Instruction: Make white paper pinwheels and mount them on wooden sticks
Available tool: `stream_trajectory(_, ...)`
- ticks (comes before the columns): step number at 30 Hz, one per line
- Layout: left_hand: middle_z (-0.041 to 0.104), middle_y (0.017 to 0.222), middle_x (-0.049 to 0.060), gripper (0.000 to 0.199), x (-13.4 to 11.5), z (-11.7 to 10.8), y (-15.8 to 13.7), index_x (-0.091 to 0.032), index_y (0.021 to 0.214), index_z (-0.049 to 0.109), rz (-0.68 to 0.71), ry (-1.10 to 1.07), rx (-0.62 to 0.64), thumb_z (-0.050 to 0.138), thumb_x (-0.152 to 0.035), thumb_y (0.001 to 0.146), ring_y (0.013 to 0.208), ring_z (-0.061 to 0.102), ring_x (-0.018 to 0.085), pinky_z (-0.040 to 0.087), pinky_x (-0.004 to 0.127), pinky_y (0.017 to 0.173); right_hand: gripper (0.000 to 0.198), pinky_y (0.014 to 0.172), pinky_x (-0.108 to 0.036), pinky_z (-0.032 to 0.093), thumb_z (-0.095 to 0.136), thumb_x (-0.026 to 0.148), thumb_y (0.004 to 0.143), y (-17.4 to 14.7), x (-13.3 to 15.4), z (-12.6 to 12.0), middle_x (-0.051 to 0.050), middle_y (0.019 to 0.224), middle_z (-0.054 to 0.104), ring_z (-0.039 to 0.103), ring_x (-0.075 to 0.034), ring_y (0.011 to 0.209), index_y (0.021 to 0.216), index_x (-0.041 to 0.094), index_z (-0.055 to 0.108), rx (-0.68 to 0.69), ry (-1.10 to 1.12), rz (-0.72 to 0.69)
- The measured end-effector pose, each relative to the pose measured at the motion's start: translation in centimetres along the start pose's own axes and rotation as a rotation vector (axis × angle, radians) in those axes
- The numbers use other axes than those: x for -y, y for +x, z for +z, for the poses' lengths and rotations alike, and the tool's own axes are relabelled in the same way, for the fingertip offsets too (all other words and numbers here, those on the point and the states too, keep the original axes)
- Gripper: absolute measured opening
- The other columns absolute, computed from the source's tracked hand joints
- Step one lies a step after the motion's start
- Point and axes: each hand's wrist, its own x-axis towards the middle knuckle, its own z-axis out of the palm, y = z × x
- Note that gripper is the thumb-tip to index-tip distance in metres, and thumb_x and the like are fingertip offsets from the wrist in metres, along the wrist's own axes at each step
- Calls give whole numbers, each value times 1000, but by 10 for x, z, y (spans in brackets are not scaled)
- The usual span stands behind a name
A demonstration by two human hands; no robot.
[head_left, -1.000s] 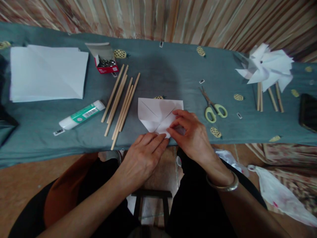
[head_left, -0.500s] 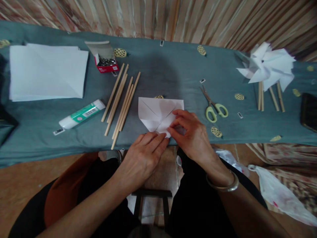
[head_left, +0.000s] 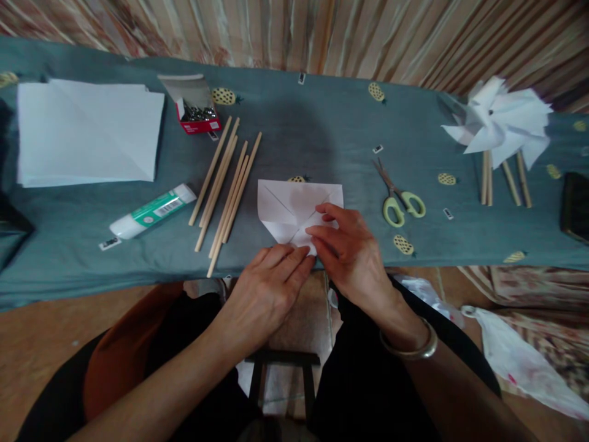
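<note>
A white square of paper (head_left: 280,199) lies at the table's front edge, with slits running in from its corners toward the middle. Its near left corner is bent over. My left hand (head_left: 271,279) grips the near edge, fingers lying together over the paper. From the right, my right hand (head_left: 352,252) bends its fingers over the sheet close to the centre, pinching at the near right part. Those fingers hide that corner. To the right lie scissors (head_left: 394,199) with green handles, blades pointing away.
Several wooden sticks (head_left: 225,190) lie left of the paper, beside a glue tube (head_left: 154,212). Behind are an opened red box of pins (head_left: 197,120) and a paper stack (head_left: 92,135). Finished paper pinwheels (head_left: 501,120) on sticks lie far right, near a dark phone-like object (head_left: 575,205).
My right hand has shifted slightly left, its fingers now closer to the paper's centre. My left hand stays on the near edge.
</note>
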Motion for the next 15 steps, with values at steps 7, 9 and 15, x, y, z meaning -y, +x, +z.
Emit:
stream_trajectory(7,70,119,14,28,0,0,0,-4,115,64,2,-18,12,48,-11,94,105,61,27,56,42,87,28,96,-48,50,48,18,92,-1,6,-3,-6,131,60,53,-31,118,104,29,71,70,-48,-2)
stream_trajectory(9,70,119,14,27,0,0,0,-4,115,65,-1,-17,15,48,-11,94,105,61,27,56,41,87,28,100,-48,48,49,18,92,-1,7,-3,-6,130,60,52,-30,119,106,29,69,71,-58,-9)
stream_trajectory(15,69,120,14,26,0,0,-1,-5,114,64,-8,-5,22,50,-11,93,105,61,27,55,41,86,28,103,-53,45,44,19,95,-4,7,2,-11,137,56,49,-33,123,114,24,65,109,-96,-43)
